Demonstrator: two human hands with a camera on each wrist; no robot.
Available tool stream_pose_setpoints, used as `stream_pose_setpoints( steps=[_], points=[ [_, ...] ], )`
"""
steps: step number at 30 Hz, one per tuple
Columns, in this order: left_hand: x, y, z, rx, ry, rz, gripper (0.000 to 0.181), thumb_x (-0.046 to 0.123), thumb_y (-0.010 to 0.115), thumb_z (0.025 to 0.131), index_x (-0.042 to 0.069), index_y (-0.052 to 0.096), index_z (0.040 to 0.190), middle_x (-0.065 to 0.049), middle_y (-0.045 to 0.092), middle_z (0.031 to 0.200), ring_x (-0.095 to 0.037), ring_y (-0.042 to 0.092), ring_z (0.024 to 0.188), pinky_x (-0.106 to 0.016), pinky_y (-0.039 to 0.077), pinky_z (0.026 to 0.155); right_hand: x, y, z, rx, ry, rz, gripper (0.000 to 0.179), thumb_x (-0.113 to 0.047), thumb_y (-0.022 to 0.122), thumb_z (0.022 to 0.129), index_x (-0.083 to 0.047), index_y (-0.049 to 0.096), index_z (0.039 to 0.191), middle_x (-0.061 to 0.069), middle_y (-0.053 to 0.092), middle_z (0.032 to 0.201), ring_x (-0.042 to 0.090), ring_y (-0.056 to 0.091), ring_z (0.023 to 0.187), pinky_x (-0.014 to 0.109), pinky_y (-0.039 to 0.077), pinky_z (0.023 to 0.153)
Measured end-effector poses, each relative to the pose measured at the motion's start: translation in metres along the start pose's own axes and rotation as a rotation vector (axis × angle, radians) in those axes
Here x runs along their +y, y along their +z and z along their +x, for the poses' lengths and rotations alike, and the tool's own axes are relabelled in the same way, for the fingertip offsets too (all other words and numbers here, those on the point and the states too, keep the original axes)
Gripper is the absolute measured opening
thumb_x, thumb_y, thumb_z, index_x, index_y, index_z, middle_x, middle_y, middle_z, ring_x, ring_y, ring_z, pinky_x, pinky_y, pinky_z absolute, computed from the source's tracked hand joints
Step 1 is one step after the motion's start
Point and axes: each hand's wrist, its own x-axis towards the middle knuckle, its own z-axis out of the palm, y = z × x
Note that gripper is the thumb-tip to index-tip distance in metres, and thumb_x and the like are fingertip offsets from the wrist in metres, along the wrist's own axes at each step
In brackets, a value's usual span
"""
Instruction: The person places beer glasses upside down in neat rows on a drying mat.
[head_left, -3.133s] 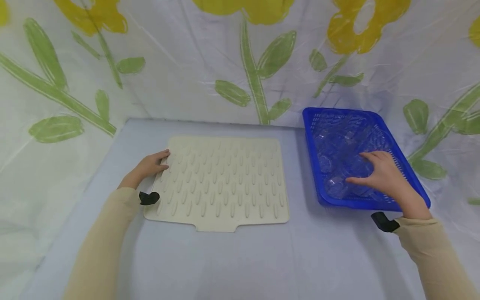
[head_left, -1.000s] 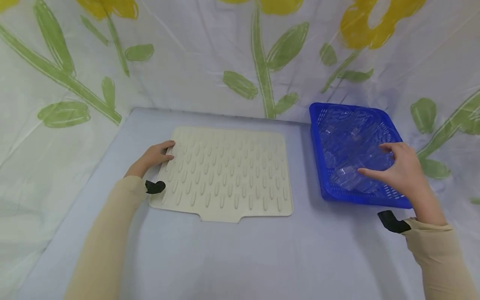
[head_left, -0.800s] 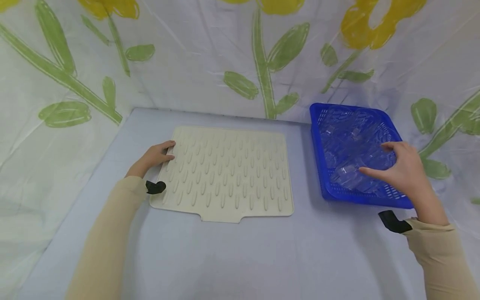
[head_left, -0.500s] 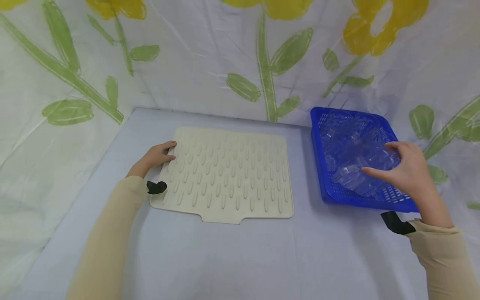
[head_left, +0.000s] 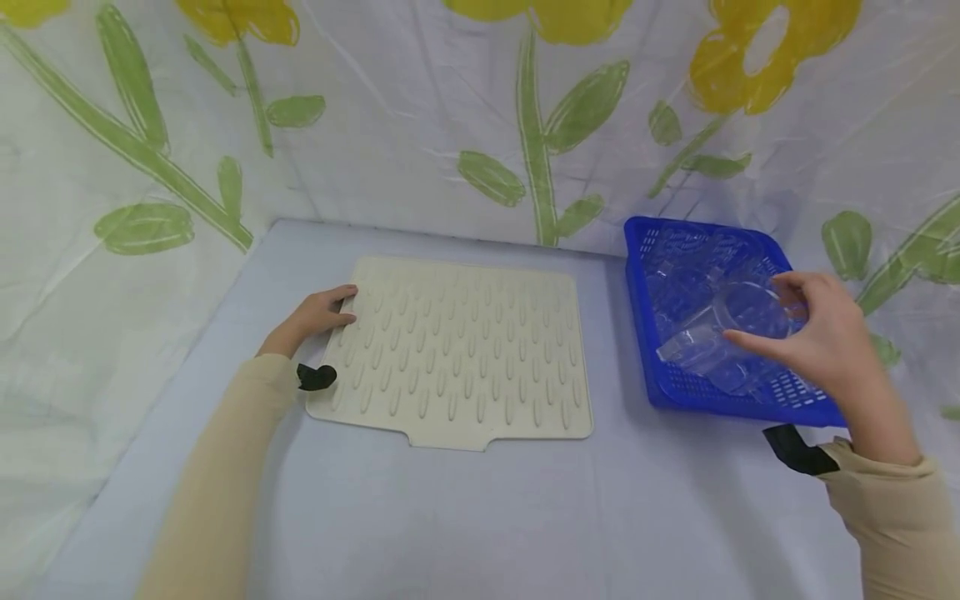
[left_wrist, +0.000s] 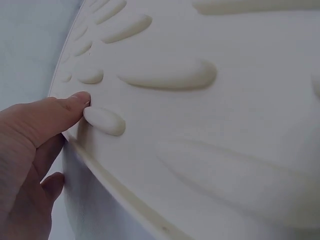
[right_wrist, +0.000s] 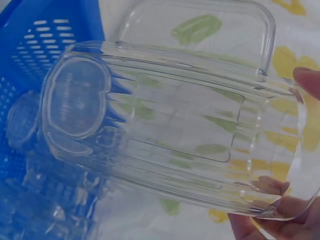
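A clear mug [right_wrist: 175, 125] is in my right hand [head_left: 825, 333], gripped at its rim above the basket. In the right wrist view its base points left, embossed marks show on it, and its looped handle [right_wrist: 272, 37] runs along the top. Several other clear vessels [head_left: 678, 287] lie in the blue basket [head_left: 637, 325]; their shapes overlap and are hard to separate. My left hand [head_left: 313, 317] pinches the left edge of the cream mat [head_left: 457, 350], one digit on top by a raised ridge [left_wrist: 105, 121], the others below the edge.
The pale tabletop [head_left: 510, 517] carries the mat at centre-left and the basket at back right. Behind and around it hangs a white sheet [head_left: 390, 125] printed with flowers. Black mounts [head_left: 798, 450] sit at both wrists.
The right hand has drawn the clear mug up from the basket's contents, slightly to the right, and the mug now stands out distinctly. The left hand stays at the mat's edge. The head view has shifted slightly.
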Motion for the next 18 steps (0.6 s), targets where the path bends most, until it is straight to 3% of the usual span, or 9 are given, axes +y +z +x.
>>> stream_pose_setpoints(
  steps=[6,11,14,18],
  points=[
    [0.001,0.000,-0.002,-0.004,0.001,-0.015,0.060,0.013,0.058,0.088,-0.005,0.027,0.136,-0.025,0.021,0.140,-0.041,0.015,0.127,-0.049,0.015,0.102,-0.011,0.009,-0.001,0.089,-0.050,0.054,0.077,-0.018,0.083,0.059,0.009,0.044,0.119,0.020,0.044,0.105,0.020,0.043,0.085,0.021,0.031,0.068],
    [0.004,0.001,0.000,-0.002,0.022,-0.032,0.060,0.012,0.056,0.088,-0.006,0.026,0.137,-0.024,0.019,0.141,-0.040,0.014,0.128,-0.047,0.015,0.102,-0.018,0.015,-0.001,0.133,-0.096,0.111,0.075,-0.013,0.084,0.056,0.008,0.047,0.118,0.019,0.048,0.102,-0.004,0.039,0.079,0.010,0.030,0.070],
    [0.004,0.001,0.000,0.004,0.019,-0.029,0.060,0.012,0.057,0.088,-0.006,0.026,0.137,-0.024,0.020,0.141,-0.040,0.014,0.128,-0.046,0.015,0.103,-0.022,0.019,0.000,0.125,-0.112,0.137,0.075,-0.013,0.084,0.056,0.007,0.049,0.118,0.019,0.051,0.102,-0.006,0.040,0.080,0.008,0.030,0.070],
    [0.002,0.002,-0.001,0.006,0.009,-0.020,0.060,0.011,0.057,0.088,-0.007,0.027,0.136,-0.025,0.020,0.140,-0.041,0.015,0.127,-0.046,0.015,0.103,-0.030,0.028,0.001,0.083,-0.113,0.149,0.073,-0.016,0.083,0.059,0.005,0.048,0.118,0.018,0.051,0.103,0.009,0.045,0.083,0.010,0.031,0.070]
  ],
)
